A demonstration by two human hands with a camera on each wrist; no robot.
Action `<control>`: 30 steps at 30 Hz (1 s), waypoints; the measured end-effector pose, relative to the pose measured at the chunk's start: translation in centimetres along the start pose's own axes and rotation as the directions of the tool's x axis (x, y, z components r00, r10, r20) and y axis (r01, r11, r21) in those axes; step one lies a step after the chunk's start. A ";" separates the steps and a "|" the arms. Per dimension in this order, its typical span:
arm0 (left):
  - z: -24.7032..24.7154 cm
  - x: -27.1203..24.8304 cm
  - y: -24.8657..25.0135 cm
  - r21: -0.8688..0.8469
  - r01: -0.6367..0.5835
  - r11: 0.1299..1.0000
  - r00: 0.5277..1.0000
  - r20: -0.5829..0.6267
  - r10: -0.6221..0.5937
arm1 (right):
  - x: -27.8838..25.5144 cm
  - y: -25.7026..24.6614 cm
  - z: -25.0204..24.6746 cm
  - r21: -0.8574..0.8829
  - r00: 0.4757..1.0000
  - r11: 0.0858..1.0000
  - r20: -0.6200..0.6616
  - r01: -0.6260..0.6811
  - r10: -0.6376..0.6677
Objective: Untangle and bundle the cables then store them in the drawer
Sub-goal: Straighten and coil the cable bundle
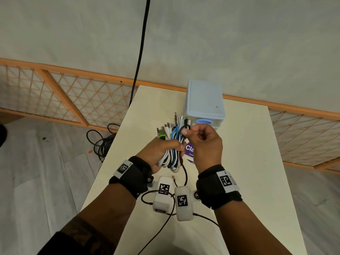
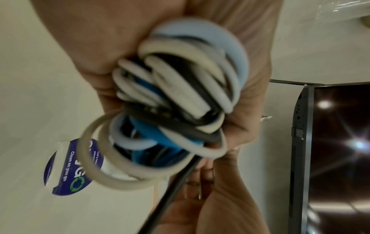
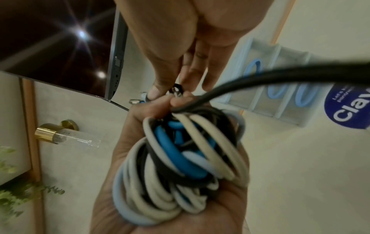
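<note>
— pale table against a grey wall, little blue drawer unit at the back with its drawers closed. where are the cables?

— off the table, folded into one bundle that the left hand clenches around the middle. the right hand pinches a black cable near the plug ends.

— what could spoil it?

— the loops at the bottom hang uneven. if the left fist slackens while the right pulls that black strand, i'd guess they slide apart. its loose tail trails down to the table near the wrist cameras' leads and might snag. and no drawer is open yet.
</note>
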State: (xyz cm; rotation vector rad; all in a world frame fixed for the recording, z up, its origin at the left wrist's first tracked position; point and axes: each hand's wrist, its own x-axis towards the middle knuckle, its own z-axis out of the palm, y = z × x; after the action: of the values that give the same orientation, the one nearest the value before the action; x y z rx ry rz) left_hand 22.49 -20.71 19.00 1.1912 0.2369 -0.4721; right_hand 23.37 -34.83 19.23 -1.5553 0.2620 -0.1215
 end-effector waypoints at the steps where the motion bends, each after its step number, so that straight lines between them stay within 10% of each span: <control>1: 0.1 0.1 -0.1 -0.025 -0.019 1.000 1.000 -0.006 0.018 | 0.0 0.1 0.1 0.000 0.999 1.000 0.021 -0.029 0.029; 9: 0.7 1.5 1.6 -0.149 -0.184 0.972 0.957 -0.255 0.142 | -2.3 0.3 -1.1 -0.139 0.842 0.955 0.451 -0.261 0.296; 19: -1.3 2.3 1.8 -0.280 -0.234 0.931 0.926 -0.356 0.126 | -2.3 1.3 -3.5 -0.186 0.835 0.981 0.530 -0.053 0.145; 27: -2.8 2.4 2.7 -0.368 -0.245 0.897 0.934 -0.338 0.116 | -2.3 2.8 -5.5 -0.297 0.694 0.951 0.666 -0.090 0.274; 30: -3.2 2.2 2.7 -0.305 -0.248 0.919 0.931 -0.336 0.140 | -2.3 2.3 -5.7 -0.285 0.721 0.954 0.641 -0.094 0.263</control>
State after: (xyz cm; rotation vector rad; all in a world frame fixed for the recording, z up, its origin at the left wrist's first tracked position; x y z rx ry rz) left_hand 25.92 -17.42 19.13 0.9267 0.4453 -0.0570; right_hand 19.60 -39.76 17.16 -1.6919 -0.1638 0.6550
